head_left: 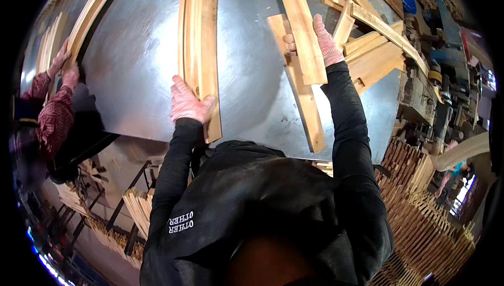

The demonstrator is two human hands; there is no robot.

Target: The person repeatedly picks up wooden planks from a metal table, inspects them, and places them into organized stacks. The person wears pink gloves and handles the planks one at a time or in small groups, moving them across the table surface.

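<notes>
My left hand (190, 102), in a pinkish work glove, is closed around the near end of several narrow wooden boards (208, 34) lying side by side. Its thumb rests over the right-hand board, which sticks out nearer to my body. My right hand (328, 44), gloved alike, grips a pale wooden board (300, 18) from its right side, with fingertips showing past the left edge. Beneath that raised board, another wooden board (306, 105) lies slanted on the metal table (247, 76), its near end close to the table's front edge.
A jumbled pile of boards (375, 39) lies on the table at the right. At the left, another person's gloved hands (64, 71) hold a long board (94, 10). Stacked wood strips (415, 228), machinery (436, 81) and a ribbed hose (464, 151) stand to the right.
</notes>
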